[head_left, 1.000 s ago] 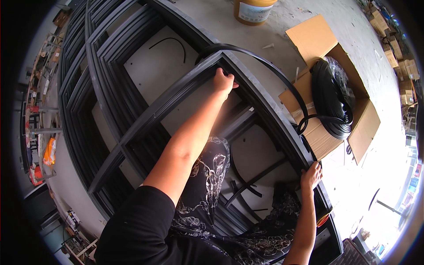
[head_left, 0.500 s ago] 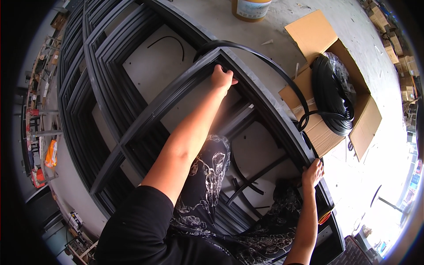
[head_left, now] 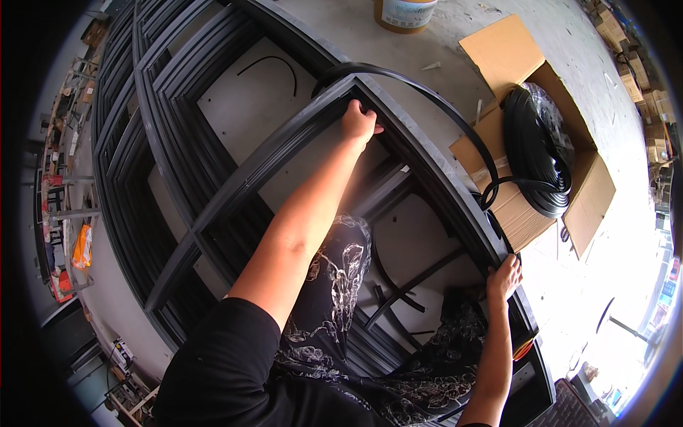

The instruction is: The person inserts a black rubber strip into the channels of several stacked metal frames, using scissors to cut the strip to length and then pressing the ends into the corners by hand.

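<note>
A stack of dark grey metal frames (head_left: 245, 178) surrounds my legs, the topmost reaching a corner ahead of me. My left hand (head_left: 361, 122) is at the inside of that corner, fingers curled and pressed against the profile; whatever they pinch is hidden. On the right, my right hand (head_left: 504, 277) grips the outer side rail of the top frame, fingers over its edge. A black rubber strip (head_left: 434, 105) arches from beyond the corner to a coil of the same strip (head_left: 535, 153) in an open cardboard box (head_left: 505, 57).
Loose black strip pieces (head_left: 398, 293) lie on the floor inside the frames, and another curved piece (head_left: 274, 62) is farther off. A tan bucket (head_left: 405, 16) stands at the top. Shelving (head_left: 71, 171) lines the left, and stacked cartons (head_left: 637, 78) are at the far right.
My left hand has shifted very slightly upward at the corner. The right hand, frames and strip stay in place.
</note>
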The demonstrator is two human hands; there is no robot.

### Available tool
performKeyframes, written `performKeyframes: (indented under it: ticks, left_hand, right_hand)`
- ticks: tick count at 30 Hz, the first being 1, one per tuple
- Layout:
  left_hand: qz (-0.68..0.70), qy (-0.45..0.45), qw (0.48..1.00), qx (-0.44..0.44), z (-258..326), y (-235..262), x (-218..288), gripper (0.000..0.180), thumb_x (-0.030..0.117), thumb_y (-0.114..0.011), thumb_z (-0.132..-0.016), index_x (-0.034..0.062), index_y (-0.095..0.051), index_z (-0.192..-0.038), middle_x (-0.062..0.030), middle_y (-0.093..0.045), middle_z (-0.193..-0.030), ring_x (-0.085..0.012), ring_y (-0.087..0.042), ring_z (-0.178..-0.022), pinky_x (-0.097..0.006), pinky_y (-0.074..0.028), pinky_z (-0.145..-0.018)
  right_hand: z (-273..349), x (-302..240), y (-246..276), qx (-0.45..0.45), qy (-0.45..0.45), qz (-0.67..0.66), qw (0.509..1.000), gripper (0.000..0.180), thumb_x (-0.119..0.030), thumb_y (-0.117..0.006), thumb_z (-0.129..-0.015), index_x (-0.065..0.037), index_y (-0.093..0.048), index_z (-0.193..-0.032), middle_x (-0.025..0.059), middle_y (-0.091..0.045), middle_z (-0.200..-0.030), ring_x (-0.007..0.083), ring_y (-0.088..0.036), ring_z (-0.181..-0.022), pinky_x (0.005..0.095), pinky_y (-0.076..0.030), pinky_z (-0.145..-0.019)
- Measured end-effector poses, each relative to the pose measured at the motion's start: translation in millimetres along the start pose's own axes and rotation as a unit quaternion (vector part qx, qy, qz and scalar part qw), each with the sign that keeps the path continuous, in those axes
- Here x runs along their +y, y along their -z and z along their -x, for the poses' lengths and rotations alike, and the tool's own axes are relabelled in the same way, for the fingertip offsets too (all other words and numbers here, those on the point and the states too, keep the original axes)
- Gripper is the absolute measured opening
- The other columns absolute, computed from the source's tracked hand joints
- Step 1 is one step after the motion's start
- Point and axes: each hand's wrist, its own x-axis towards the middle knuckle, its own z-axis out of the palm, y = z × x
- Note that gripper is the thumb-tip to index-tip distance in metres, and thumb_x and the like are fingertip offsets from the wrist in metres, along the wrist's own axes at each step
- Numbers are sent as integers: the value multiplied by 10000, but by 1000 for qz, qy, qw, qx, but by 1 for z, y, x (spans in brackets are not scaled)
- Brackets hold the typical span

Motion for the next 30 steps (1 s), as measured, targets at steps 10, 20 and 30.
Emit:
performKeyframes:
  ticks: [10, 20, 30]
  left_hand:
    - [69, 25, 997, -17, -15, 0, -8, 200, 175, -354, -1047, 51, -472, -1149, -137, -602, -818, -249, -655, -590, -378, -613, -548]
    - [-143, 52, 988, 26, -27, -11, 9, 233, 62, -381, -937, 8, -442, -1155, -212, -666, -936, -300, -673, -551, -362, -558, -407]
    - [-118, 68, 991, 1, -34, -4, 12, 279, 33, -377, -923, -27, -438, -1189, -236, -656, -1042, -338, -691, -623, -368, -583, -434]
  right_hand:
    - [-2, -1, 0, -11, -3, 1, 1000, 568, -141, -837, -677, -50, -495, -1121, 150, -591, -1154, 349, -530, -1158, 476, -400, -984]
    - [-14, -37, 16, -42, 24, 8, 999, 537, -269, -830, -711, -42, -516, -1083, 155, -602, -1129, 350, -557, -1117, 476, -429, -947]
    - [-76, -280, 41, 183, 230, -94, 951, 553, -434, -785, -750, -67, -544, -1086, 84, -632, -1056, 268, -598, -1061, 397, -465, -881]
